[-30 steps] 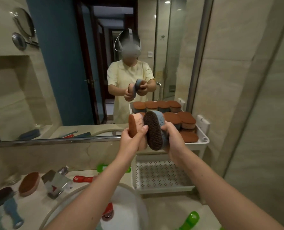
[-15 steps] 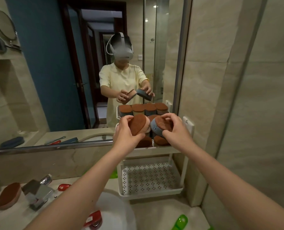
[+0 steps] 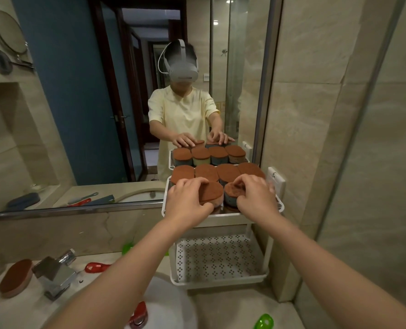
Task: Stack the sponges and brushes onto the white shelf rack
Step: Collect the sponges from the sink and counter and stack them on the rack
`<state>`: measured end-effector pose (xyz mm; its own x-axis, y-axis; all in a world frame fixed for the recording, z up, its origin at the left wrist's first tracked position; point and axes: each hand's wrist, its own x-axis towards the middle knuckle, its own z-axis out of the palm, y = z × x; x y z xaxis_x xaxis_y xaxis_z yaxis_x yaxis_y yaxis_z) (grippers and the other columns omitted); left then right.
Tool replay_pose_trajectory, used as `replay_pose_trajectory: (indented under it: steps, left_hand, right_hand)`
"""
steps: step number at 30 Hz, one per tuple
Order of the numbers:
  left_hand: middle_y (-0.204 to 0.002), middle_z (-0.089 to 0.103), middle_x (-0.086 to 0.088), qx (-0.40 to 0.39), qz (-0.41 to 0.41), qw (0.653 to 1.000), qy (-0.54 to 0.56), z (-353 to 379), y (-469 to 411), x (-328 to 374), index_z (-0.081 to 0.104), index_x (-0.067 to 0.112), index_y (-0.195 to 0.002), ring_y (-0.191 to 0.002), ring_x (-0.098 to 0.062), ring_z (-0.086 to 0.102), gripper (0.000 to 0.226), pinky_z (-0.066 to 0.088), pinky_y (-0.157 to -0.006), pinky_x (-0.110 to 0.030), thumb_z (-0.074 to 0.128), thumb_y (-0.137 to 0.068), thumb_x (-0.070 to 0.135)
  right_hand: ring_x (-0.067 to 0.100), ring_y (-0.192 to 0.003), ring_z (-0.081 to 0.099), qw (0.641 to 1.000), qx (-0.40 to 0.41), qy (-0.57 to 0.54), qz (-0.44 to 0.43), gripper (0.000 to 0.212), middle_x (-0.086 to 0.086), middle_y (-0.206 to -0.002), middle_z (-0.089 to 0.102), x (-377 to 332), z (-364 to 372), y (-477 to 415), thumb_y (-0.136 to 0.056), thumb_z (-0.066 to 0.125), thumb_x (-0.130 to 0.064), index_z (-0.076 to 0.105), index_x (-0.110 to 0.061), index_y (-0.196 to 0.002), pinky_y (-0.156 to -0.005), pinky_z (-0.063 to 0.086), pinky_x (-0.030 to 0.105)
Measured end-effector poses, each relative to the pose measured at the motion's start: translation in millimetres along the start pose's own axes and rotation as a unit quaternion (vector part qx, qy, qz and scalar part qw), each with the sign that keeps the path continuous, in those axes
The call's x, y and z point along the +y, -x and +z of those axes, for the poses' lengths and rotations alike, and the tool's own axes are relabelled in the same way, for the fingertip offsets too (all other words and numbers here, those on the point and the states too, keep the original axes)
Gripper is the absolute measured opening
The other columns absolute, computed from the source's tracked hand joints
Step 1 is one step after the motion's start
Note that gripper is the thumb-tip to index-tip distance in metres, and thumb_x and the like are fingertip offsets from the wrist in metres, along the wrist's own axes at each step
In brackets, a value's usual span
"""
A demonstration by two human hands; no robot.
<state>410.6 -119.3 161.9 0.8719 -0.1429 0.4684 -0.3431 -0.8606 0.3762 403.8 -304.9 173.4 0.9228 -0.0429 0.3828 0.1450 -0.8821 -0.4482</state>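
As your left hand (image 3: 187,201) pressed a pink sponge (image 3: 211,194) and your right hand (image 3: 256,197) gripped a blue-based one (image 3: 231,198), both sat on the white shelf rack (image 3: 223,216) top tier. Next, probably let go and fetch the sponge (image 3: 15,277) on the surface (image 3: 244,309).

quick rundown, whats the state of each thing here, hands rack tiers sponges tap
left hand: fingers pressing a sponge flat on the top tier
right hand: fingers pressing a blue-sided sponge on the top tier
top tier: nearly full of sponges, brown side up
bottom tier: empty
sponge by the tap: lying on the counter, not racked
tap: no water seen running
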Motion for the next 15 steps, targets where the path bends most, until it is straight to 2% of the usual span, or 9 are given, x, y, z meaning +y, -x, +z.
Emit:
replay_pose_trajectory:
  steps: [3, 5, 8, 11, 15]
  left_hand:
    - [-0.133, 0.044, 0.011, 0.011, 0.010, 1.000, -0.025, 4.1, -0.7, -0.5, 0.049, 0.035, -0.125, -0.126, -0.013, 0.035, 0.056, 0.027, -0.105, -0.034, 0.059, -0.070, 0.041]
    - [-0.127, 0.037, 0.008, 0.024, 0.014, 0.999, -0.040, 5.6, 0.4, -0.6, 0.050, 0.036, -0.119, -0.123, -0.014, 0.031, 0.050, 0.025, -0.107, -0.035, 0.060, -0.070, 0.041]
    - [-0.116, 0.037, 0.008, 0.023, 0.022, 0.998, -0.055, 7.1, 3.4, -0.6, 0.051, 0.037, -0.117, -0.117, -0.015, 0.032, 0.047, 0.021, -0.105, -0.033, 0.057, -0.071, 0.039]
    - [-0.116, 0.042, 0.009, 0.020, 0.029, 0.998, -0.056, 7.5, 6.9, -1.8, 0.052, 0.037, -0.121, -0.117, -0.015, 0.034, 0.047, 0.019, -0.104, -0.033, 0.054, -0.074, 0.038]
    - [-0.121, 0.043, 0.010, 0.021, 0.043, 0.998, -0.048, 4.8, 13.4, -3.6, 0.050, 0.036, -0.129, -0.118, -0.012, 0.034, 0.052, 0.022, -0.106, -0.032, 0.054, -0.077, 0.038]
  right_hand:
    - [0.017, -0.126, 0.040, 1.000, 0.013, 0.001, 0.002, 0.040, -0.008, -0.119, 0.056, 0.3, 4.4, -0.6, -0.077, 0.051, -0.005, 0.057, -0.031, -0.107, -0.120, -0.001, 0.051]
    - [0.017, -0.128, 0.037, 1.000, 0.031, 0.004, 0.003, 0.038, -0.008, -0.120, 0.052, 0.1, 8.0, 0.1, -0.077, 0.051, -0.005, 0.058, -0.032, -0.104, -0.119, -0.006, 0.049]
    - [0.018, -0.126, 0.037, 0.998, 0.056, 0.022, 0.007, 0.036, -0.008, -0.115, 0.048, 0.7, 13.0, 3.0, -0.078, 0.051, -0.007, 0.060, -0.032, -0.103, -0.119, -0.005, 0.048]
    - [0.017, -0.121, 0.042, 0.997, 0.071, 0.029, 0.005, 0.035, -0.011, -0.109, 0.048, -0.5, 15.2, 6.1, -0.081, 0.051, -0.007, 0.061, -0.033, -0.102, -0.120, -0.001, 0.049]
    - [0.016, -0.121, 0.043, 0.998, 0.067, 0.022, 0.000, 0.036, -0.011, -0.111, 0.051, -3.8, 13.6, 11.5, -0.082, 0.050, -0.008, 0.061, -0.033, -0.106, -0.120, 0.001, 0.052]
